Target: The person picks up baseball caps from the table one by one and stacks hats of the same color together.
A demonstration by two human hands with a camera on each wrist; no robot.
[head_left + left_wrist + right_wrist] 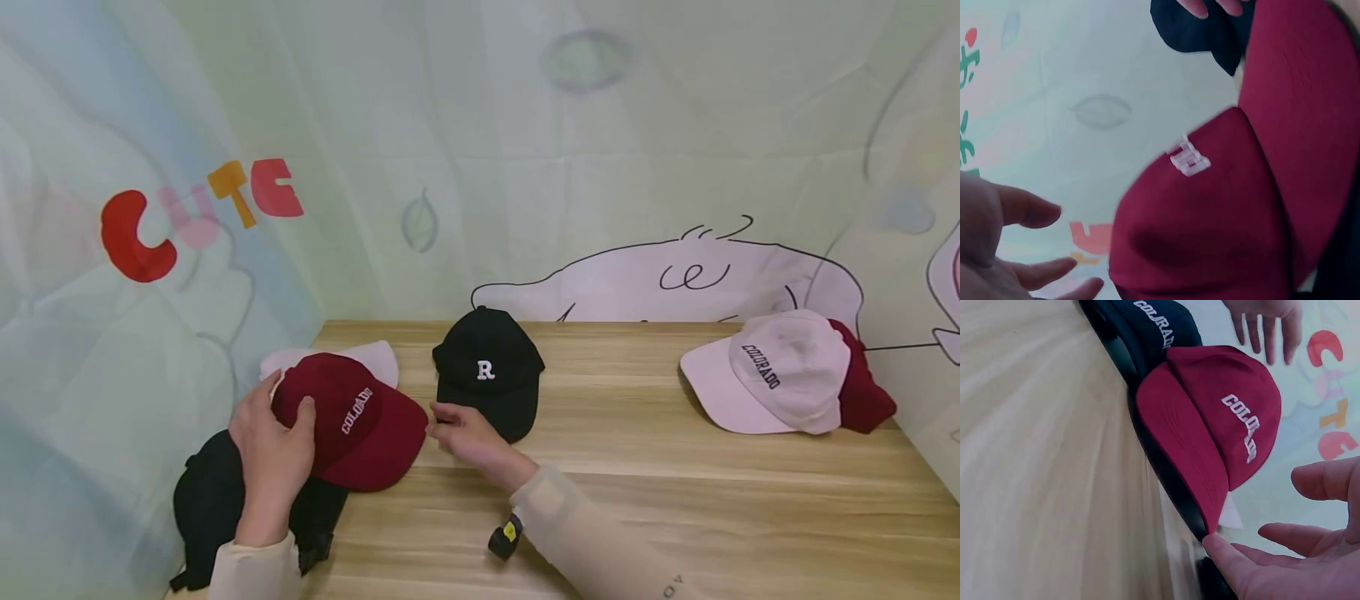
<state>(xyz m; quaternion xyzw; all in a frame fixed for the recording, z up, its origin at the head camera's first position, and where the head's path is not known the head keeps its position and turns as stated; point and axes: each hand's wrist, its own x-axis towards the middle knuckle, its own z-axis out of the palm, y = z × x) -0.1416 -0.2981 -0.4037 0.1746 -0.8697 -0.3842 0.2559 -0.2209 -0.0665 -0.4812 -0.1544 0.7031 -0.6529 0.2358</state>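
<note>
red cap [341, 425]: colorado; black cap [487, 350]: r; backdrop [480, 150]: cute

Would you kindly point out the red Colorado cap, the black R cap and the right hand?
Red Colorado cap [337, 408], head view, crown.
Black R cap [504, 367], head view, crown.
Right hand [476, 437], head view, its middle.

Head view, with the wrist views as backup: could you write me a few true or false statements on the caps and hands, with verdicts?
1. The black cap with the white R stands between the lettered red cap and the lettered white cap. True.
2. The lettered white cap reads R. False: it reads COLORADO.
3. The left hand is nearer the lettered red cap than the black cap. True.
4. The right hand is at the lettered white cap. False: its fingers are at the lettered red cap's brim.
5. Another red cap shows partly behind the lettered white cap. True.
</note>
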